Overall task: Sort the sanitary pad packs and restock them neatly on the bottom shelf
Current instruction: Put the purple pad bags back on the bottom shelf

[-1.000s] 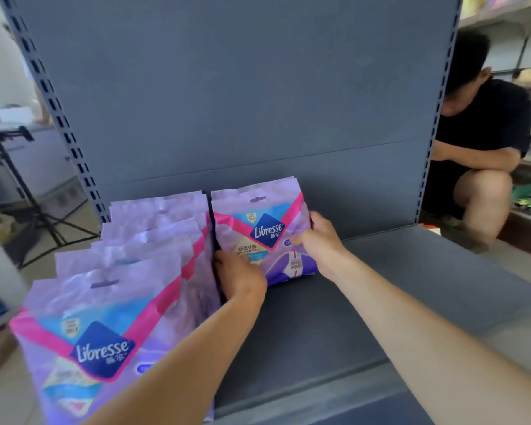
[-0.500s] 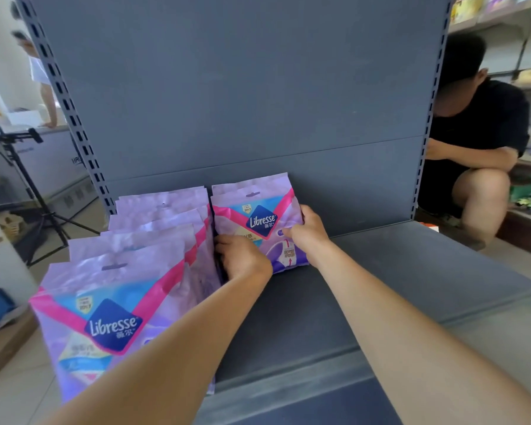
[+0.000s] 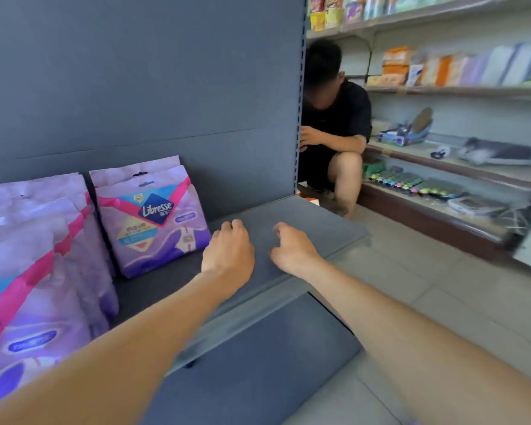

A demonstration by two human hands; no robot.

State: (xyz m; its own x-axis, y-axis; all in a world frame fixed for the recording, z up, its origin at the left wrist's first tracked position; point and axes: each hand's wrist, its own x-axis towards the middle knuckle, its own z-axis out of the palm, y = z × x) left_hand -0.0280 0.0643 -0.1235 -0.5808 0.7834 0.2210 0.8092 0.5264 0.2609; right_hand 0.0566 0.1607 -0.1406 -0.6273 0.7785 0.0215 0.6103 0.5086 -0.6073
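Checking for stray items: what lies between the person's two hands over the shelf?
Only bare grey shelf separates the left hand and the right hand, in the head view; both hold nothing.

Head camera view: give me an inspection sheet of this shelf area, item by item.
Surface: grey bottom shelf, bare metal showing to the right of the packs.
Job's things: left row of packs standing front to back; beside it a second stack of packs, Libresse label facing out, upright against the back panel.
Clutter: nothing seen.
Grips: left hand and right hand over the shelf, fingers loosely curled, holding nothing.
Cables: nothing seen.
Surroundings: another person crouching past the shelf end; side shelves with goods; tiled floor.
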